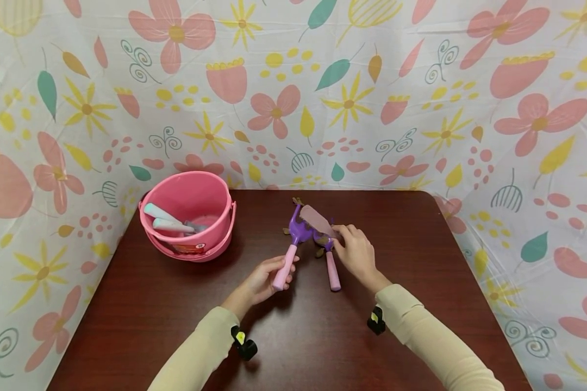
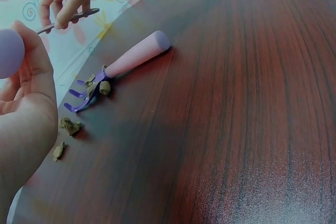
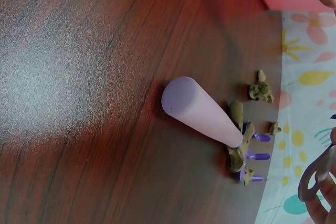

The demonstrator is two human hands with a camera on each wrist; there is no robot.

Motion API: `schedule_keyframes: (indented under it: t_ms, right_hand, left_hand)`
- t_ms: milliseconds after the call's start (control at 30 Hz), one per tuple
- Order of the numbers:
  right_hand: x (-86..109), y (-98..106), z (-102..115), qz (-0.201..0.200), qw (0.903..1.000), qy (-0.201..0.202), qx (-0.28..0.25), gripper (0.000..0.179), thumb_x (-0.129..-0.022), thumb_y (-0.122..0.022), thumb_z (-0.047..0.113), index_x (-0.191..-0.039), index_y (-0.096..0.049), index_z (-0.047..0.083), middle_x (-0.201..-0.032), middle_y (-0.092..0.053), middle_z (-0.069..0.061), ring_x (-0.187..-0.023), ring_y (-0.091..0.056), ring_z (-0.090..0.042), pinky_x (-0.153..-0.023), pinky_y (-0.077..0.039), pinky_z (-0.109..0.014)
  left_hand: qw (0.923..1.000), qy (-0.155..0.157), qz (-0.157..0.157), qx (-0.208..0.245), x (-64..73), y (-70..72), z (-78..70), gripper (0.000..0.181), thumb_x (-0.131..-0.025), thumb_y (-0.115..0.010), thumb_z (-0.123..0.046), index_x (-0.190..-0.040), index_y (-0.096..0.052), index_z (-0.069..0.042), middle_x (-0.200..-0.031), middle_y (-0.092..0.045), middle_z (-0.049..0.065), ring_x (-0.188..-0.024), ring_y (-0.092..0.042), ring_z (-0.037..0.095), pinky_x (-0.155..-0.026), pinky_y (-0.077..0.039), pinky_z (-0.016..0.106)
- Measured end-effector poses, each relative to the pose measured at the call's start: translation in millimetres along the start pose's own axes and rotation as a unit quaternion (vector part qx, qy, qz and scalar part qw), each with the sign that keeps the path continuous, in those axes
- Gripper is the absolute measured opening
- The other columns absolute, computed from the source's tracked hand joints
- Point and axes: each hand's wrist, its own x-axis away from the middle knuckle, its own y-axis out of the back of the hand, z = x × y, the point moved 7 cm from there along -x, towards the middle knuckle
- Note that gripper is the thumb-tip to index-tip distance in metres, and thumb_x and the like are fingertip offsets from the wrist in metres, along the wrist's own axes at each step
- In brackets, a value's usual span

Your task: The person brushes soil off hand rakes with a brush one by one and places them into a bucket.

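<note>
Left hand (image 1: 261, 279): its fingers are wrapped around the pink, tapering handle of a purple-headed hand tool (image 1: 300, 232), whose head points up and away from that hand.
Right hand (image 1: 357, 251): thumb and fingers pinch a flat, dull-pink scraper (image 1: 316, 219) with a hole near one end.
Scraper blade: reaches left from the right hand and overlaps the held tool's purple head in the head view; whether they touch cannot be told.
Loose tool: a small purple three-pronged rake with a pink rounded handle (image 1: 333, 271) lies between the hands, just left of the right one, with brownish clay-like clumps on its head.
Lumps: more brownish, clay-like pieces (image 2: 71, 126) lie on the table near the rake's prongs, beyond the left hand.
Bucket: a round, glossy pink bucket (image 1: 191, 193) stands left of and beyond the left hand; two white-and-turquoise handles (image 1: 163, 213) lean inside.
Surface: a dark reddish-brown, wood-grained table (image 1: 176, 304) extends beneath both hands.
</note>
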Motion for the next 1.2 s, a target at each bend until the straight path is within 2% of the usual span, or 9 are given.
schedule_keyframes:
  t_ms: [300,467,733,867,1000,1200]
  right_hand:
    - [3.4,6,-11,-0.017,0.9995,-0.021,0.015,0.028,-0.079,-0.07,0.018,-0.106,-0.063,0.012,-0.091,-0.062,-0.009,-0.075,-0.059,-0.03,-0.055,-0.047,-0.048]
    - [5.7,9,-19,-0.019,0.9988,-0.038,0.022,0.027,-0.079,-0.07,0.018,-0.104,-0.064,0.012,-0.089,-0.062,-0.009,-0.074,-0.058,-0.031,-0.055,-0.047,-0.048]
    - [9.0,10,-24,-0.006,0.9984,-0.049,0.026,0.025,-0.08,-0.068,0.019,-0.104,-0.064,0.012,-0.088,-0.061,-0.008,-0.074,-0.058,-0.029,-0.054,-0.047,-0.047]
    - [10.6,11,-27,-0.007,0.9986,-0.045,0.028,0.025,-0.08,-0.069,0.018,-0.103,-0.065,0.011,-0.087,-0.062,-0.008,-0.074,-0.058,-0.029,-0.054,-0.047,-0.046]
    - [12.3,13,-29,-0.011,0.9988,-0.039,0.028,0.024,-0.079,-0.07,0.017,-0.102,-0.066,0.011,-0.086,-0.062,-0.008,-0.073,-0.058,-0.029,-0.053,-0.047,-0.047]
    - [14.9,14,-30,-0.012,0.9989,-0.035,0.028,0.023,-0.079,-0.069,0.018,-0.101,-0.066,0.012,-0.086,-0.062,-0.007,-0.072,-0.057,-0.029,-0.052,-0.047,-0.046]
  left_hand:
    - [0.9994,0.007,-0.006,-0.035,0.4,1.7,3.0,0.033,-0.098,-0.034,-0.011,-0.126,-0.046,0.0,-0.09,-0.058,0.001,-0.067,-0.056,0.011,-0.057,-0.047,0.022]
    - [0.9984,0.01,-0.017,-0.052,2.8,4.1,-0.1,0.036,-0.097,-0.035,-0.01,-0.131,-0.04,0.003,-0.092,-0.058,0.002,-0.068,-0.056,0.012,-0.058,-0.048,0.023]
    - [0.994,0.006,-0.053,-0.096,3.3,11.3,-10.7,0.046,-0.096,-0.041,-0.01,-0.135,-0.029,0.01,-0.093,-0.059,0.002,-0.069,-0.057,0.013,-0.06,-0.049,0.025]
    - [0.9861,0.005,-0.093,-0.137,2.5,17.7,-16.2,0.047,-0.095,-0.045,-0.011,-0.135,-0.032,0.009,-0.092,-0.06,0.001,-0.07,-0.057,0.014,-0.061,-0.05,0.027]
    - [0.9741,0.004,-0.133,-0.183,4.0,21.1,-21.5,0.045,-0.093,-0.049,-0.012,-0.133,-0.038,0.006,-0.092,-0.062,0.001,-0.071,-0.059,0.016,-0.061,-0.05,0.028]
    - [0.96,-0.003,-0.146,-0.239,5.6,18.1,-30.6,0.042,-0.091,-0.051,-0.008,-0.129,-0.043,0.006,-0.09,-0.062,0.002,-0.069,-0.059,0.017,-0.062,-0.051,0.033]
